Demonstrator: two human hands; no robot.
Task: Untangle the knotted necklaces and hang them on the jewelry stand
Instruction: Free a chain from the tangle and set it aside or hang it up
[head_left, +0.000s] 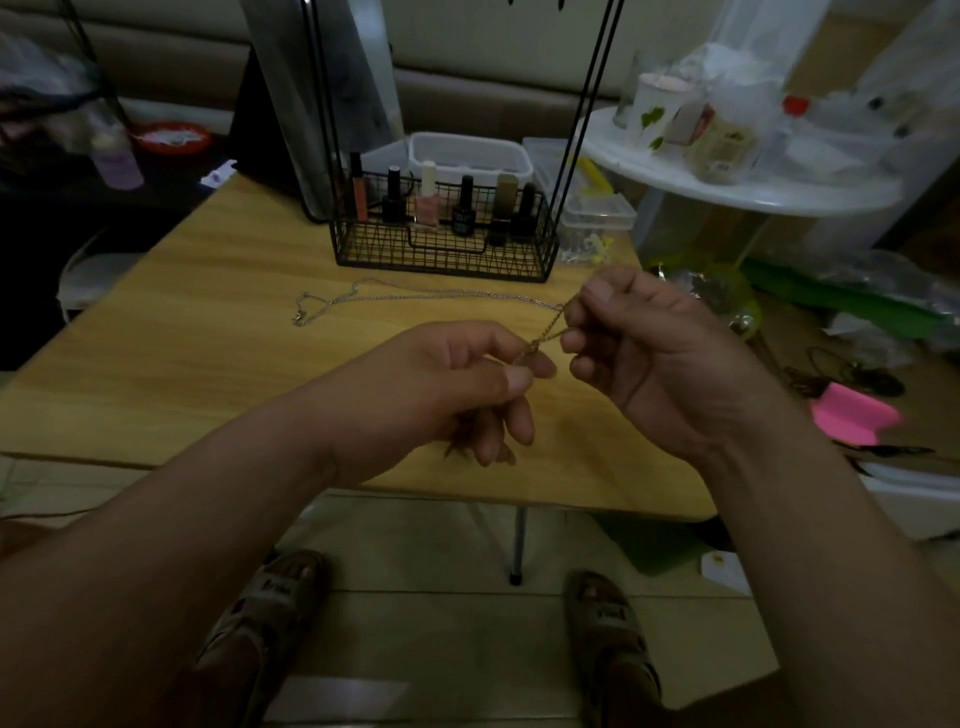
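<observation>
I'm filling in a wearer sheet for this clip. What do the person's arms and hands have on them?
No sleeves reach into the frame. The left hand and right hand wear no gloves, rings, watch or bracelet that show. Nails look short and unpainted, though the light is dim.
</observation>
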